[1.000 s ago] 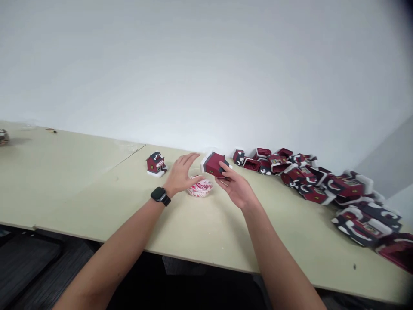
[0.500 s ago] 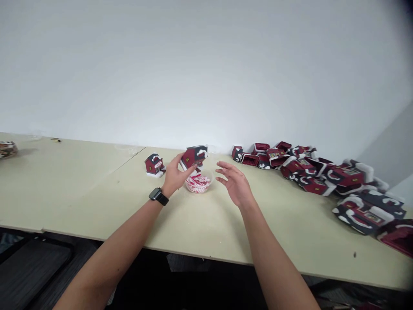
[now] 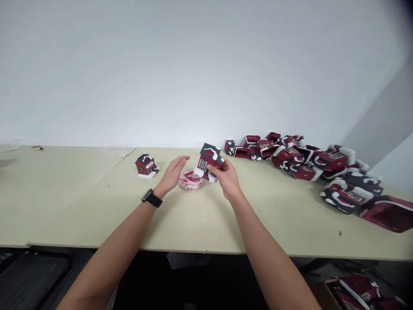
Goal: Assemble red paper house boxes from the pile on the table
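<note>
My right hand (image 3: 227, 177) grips a small red toy house (image 3: 210, 160) with a dark, snow-patched roof and a white base, held tilted above the table. Beside it, to the left, my left hand (image 3: 173, 173) is empty, its fingers stretched out and apart from the house. Between and below both hands stands a clear plastic bowl (image 3: 191, 187) of red-and-white striped pieces, its right side partly covered by the held house. Another red house (image 3: 146, 166) with a striped awning sits upright on the table, left of my left hand.
A long heap of similar red houses (image 3: 300, 162) lies along the right side of the table (image 3: 200, 224), many on their sides with hollow undersides showing. Below the table at right is a box (image 3: 332, 289) with more of them. A wall (image 3: 206, 69) rises behind.
The toy house has passed from my left hand to my right and been turned, so its window front now shows. My left hand has let go. The view has shifted slightly right.
</note>
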`<state>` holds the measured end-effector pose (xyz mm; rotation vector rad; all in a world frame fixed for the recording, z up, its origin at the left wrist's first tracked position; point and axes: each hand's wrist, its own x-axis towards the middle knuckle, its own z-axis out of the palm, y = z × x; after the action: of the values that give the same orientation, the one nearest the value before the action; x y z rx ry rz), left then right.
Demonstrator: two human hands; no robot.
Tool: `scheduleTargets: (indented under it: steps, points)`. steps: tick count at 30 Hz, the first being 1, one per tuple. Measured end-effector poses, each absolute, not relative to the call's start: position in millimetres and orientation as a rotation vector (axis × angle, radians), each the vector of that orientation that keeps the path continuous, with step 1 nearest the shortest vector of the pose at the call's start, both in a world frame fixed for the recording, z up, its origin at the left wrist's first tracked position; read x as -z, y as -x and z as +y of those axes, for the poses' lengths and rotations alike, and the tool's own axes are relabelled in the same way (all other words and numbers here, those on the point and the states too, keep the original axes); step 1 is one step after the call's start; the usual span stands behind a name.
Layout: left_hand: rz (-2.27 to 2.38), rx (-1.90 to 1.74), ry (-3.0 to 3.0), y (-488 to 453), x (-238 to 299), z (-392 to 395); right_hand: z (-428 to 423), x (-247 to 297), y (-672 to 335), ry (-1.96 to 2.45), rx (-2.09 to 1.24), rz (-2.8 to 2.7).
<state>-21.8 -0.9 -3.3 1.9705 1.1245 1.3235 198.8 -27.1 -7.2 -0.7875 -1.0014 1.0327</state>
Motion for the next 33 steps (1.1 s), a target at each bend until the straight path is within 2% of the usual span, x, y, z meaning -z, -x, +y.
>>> scheduleTargets:
  steps: [3,7,17,22,27,33]
  points:
    - [1.455,-1.218,-2.176,32.4,10.6,9.5,-18.4,12.5,-200.9,0.857,-0.953,-0.799]
    - [1.657,-1.023,-2.260,39.0,23.2,19.7,-13.8,15.3,-202.5,0.885,-1.000,-0.674]
    - [1.723,-1.066,-2.296,46.5,34.1,33.4,-12.9,15.8,-200.8,0.899,-1.044,-0.615]
    - [1.844,-0.905,-2.169,45.1,29.2,32.3,-13.3,14.9,-199.2,0.893,-1.044,-0.597]
    - [1.762,-0.934,-2.244,47.2,24.1,28.8,-12.8,15.7,-199.5,0.869,-1.055,-0.608]
    - [1.738,-0.805,-2.202,45.5,16.7,20.5,-12.4,16.7,-199.6,0.875,-1.070,-0.617]
